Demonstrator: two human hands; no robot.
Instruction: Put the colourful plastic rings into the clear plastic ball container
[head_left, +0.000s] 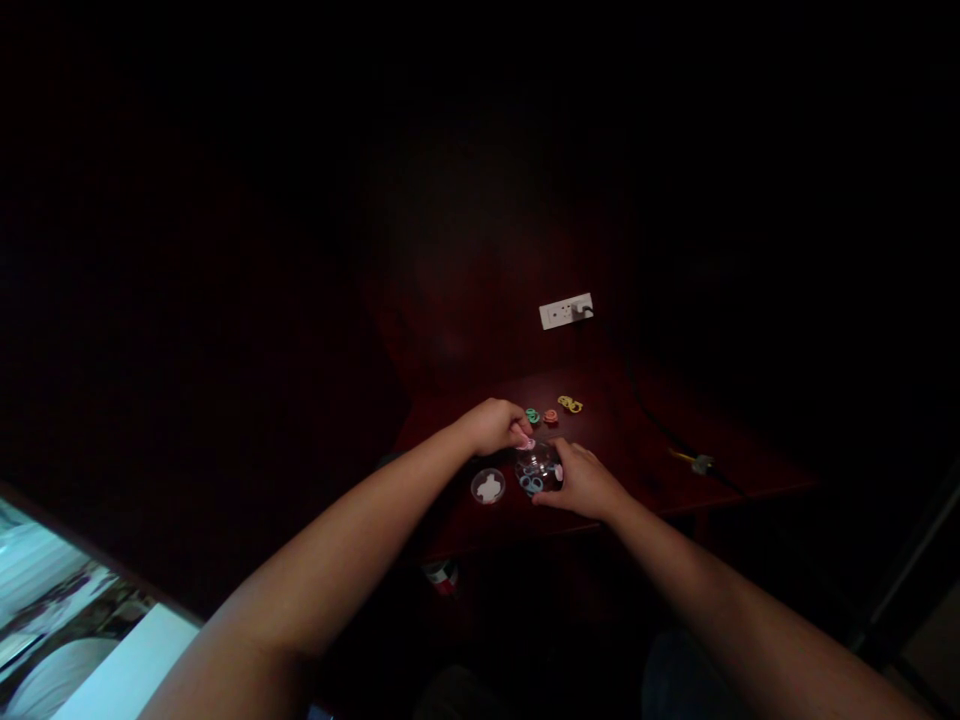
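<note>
My right hand is wrapped around the side of a clear round jar, which holds blue hair ties near its bottom. Over the jar's far left rim, my left hand pinches pink hair ties. A round clear lid with a white shape on it lies left of the jar. Beyond the hands sit small bunches of similar ties: green ones, orange ones and yellow ones. The dim light hides fine detail.
The dark red wooden tabletop meets a wall with a white power socket and a plug in it. A dark cable with a connector runs along the right side. Below the front edge is a small container.
</note>
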